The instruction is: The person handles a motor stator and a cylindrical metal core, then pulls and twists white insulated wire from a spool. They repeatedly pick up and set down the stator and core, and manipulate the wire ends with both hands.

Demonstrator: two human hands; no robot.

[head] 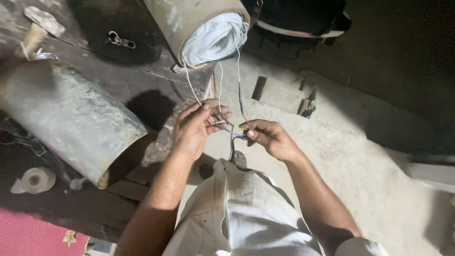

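I saw my left hand (194, 127) and right hand (268, 137) pinching thin wires (227, 124) trailing from the metal cylinder (199, 23) at twelve o'clock.

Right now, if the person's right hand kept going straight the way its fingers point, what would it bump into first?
The right hand points leftward, pinching thin wires. Straight on, it would most likely first meet the fingers of the left hand, which hold the same wires close by. Depth is hard to judge from above.
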